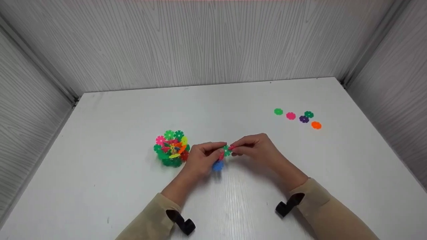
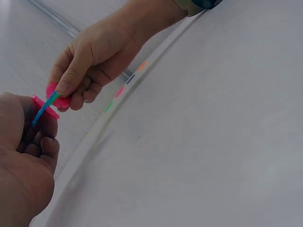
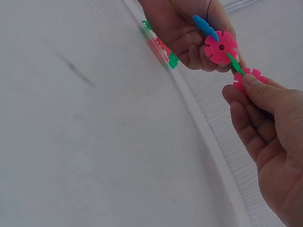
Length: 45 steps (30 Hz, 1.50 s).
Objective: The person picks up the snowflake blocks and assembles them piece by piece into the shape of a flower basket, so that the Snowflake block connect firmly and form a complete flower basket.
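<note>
Over the middle of the table, my left hand point(image 1: 200, 160) pinches a short chain of notched plastic snowflake discs between thumb and fingers. In that chain a blue disc point(image 1: 218, 165) hangs lowest, joined to a pink disc point(image 3: 221, 47), which is joined to a green disc point(image 1: 227, 151). From the other side my right hand point(image 1: 263, 151) pinches another pink disc point(image 3: 238, 84) with thumb and index finger. That disc meets the green one edge to edge, set crosswise to it. Part of the held chain is hidden behind the left fingers in the head view.
Left of the hands sits a round cluster of interlocked discs point(image 1: 169, 135) in green, pink, yellow, orange and red. Loose discs lie at the right rear: light green point(image 1: 278, 111), pink point(image 1: 291, 116), purple point(image 1: 304, 119), dark green point(image 1: 309, 114) and orange point(image 1: 316, 125). Panels enclose the table's back and sides.
</note>
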Motion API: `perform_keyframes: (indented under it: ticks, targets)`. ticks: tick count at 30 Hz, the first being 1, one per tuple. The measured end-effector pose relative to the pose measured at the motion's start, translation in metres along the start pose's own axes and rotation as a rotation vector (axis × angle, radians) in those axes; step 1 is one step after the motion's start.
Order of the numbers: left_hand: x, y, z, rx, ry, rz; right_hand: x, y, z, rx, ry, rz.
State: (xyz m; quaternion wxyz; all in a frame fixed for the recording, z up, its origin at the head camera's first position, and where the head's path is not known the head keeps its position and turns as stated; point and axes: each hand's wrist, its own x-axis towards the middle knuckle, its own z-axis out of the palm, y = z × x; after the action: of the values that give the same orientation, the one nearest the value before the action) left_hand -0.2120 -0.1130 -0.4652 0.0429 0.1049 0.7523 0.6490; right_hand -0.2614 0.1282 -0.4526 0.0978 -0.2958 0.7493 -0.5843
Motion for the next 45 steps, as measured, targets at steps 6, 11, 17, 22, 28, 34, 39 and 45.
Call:
perform_keyframes:
  ticks: [6,11,17,22,28,34,39,45]
  targets:
    - [-0.0002,-0.0027,0.0027,-0.001,0.057,-0.033,-0.0001,0.0047,-0.0033,0.024,-0.019,-0.007]
    - [-0.0004,-0.0001,0.0035,-0.026,0.057,-0.046,-0.0008,0.0039,-0.004,0.007,0.018,-0.007]
    - [-0.0007,0.0037,0.0008,-0.051,0.036,-0.047,-0.0003,-0.001,-0.0024,-0.006,0.041,-0.004]
    - [0.0007,0.0046,0.0014,-0.056,0.045,-0.053,0.0013,0.0003,-0.003,0.022,0.039,0.033]
    - [0.001,0.0037,0.0046,-0.075,0.042,-0.059,0.0007,0.0044,-0.0058,0.047,0.028,0.04]
    - [-0.0002,0.0027,0.0046,-0.106,0.002,-0.04,0.0015,0.0069,-0.0053,0.034,0.022,0.015]
    - [0.0001,-0.0006,0.0031,-0.121,-0.068,-0.013,0.0015,0.0062,-0.0034,0.049,0.014,0.028]
    - [0.0001,-0.0029,0.0019,-0.09,-0.098,-0.019,0.0013,0.0048,-0.0024,0.033,-0.008,0.049]
